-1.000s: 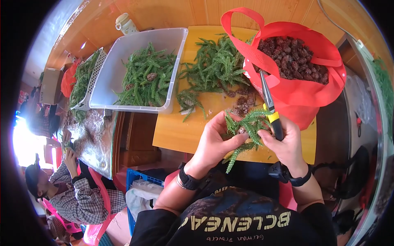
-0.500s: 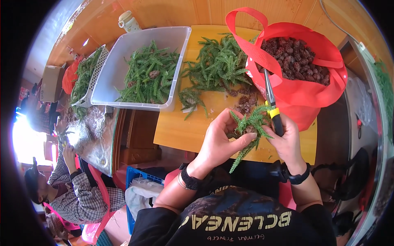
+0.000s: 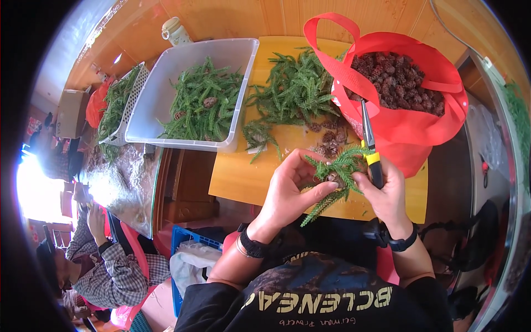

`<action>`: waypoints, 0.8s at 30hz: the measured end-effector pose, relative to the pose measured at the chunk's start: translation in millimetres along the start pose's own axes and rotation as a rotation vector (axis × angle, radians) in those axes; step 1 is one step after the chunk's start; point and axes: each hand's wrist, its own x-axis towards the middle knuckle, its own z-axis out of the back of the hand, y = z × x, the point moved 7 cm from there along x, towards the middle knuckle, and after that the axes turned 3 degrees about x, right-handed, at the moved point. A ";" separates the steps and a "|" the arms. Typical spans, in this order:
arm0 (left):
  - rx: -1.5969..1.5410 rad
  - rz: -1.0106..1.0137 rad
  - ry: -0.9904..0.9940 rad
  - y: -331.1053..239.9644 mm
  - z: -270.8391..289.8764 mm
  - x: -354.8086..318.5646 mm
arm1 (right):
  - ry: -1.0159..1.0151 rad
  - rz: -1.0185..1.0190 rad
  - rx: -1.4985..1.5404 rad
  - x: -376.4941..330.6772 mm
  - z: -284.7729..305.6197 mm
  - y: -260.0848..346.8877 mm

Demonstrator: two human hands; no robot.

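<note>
Above the near edge of the yellow table (image 3: 249, 185), my left hand (image 3: 290, 191) pinches a green artificial pine sprig (image 3: 345, 166) between thumb and fingers. A small brownish piece, perhaps a pine cone, shows at the sprig's middle, partly covered by my thumb. My right hand (image 3: 387, 193) grips long-nose pliers (image 3: 369, 133) with yellow and black handles, their jaws pointing away from me. The right thumb and fingers also touch the sprig's right side. Loose pine cones (image 3: 329, 138) lie just beyond my hands, beside a small separate sprig (image 3: 259, 135).
A red bag (image 3: 409, 130) full of pine cones stands at the right. Green sprigs (image 3: 293, 88) are heaped at the table's back. To the left is a clear plastic bin (image 3: 138, 130) of sprigs, then a white basket (image 3: 135, 97). Another person in a checked shirt (image 3: 124, 271) sits far left.
The sprig has turned slightly in my fingers, its lower tip swinging left. The pliers have tilted and shifted a little to the right and nearer. Both hands keep their hold.
</note>
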 end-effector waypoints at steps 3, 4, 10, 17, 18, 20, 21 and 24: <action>-0.039 0.017 0.007 -0.1 1.5 0.5 | 0.010 0.046 -0.046 1.1 0.4 3.6; -0.036 0.017 0.004 -0.8 2.5 0.7 | 0.018 0.070 -0.082 1.3 -0.1 5.2; -0.143 -0.024 0.033 -1.8 5.5 -1.2 | -0.036 0.085 -0.110 2.2 -4.5 17.4; -0.051 -0.058 0.001 -21.3 27.5 -2.5 | 0.030 0.129 -0.198 -6.6 27.8 20.8; -0.035 -0.079 -0.028 -26.4 38.7 -3.4 | 0.025 0.081 -0.221 -7.8 34.6 25.6; 0.081 -0.091 -0.095 -41.6 63.0 -4.9 | 0.043 0.011 -0.315 -10.5 50.5 31.0; 0.073 -0.120 -0.112 -54.1 70.3 -2.5 | 0.062 0.001 -0.385 -14.2 62.6 35.2; 0.103 -0.174 -0.183 -86.0 95.4 1.9 | 0.090 -0.015 -0.546 -24.7 82.8 37.2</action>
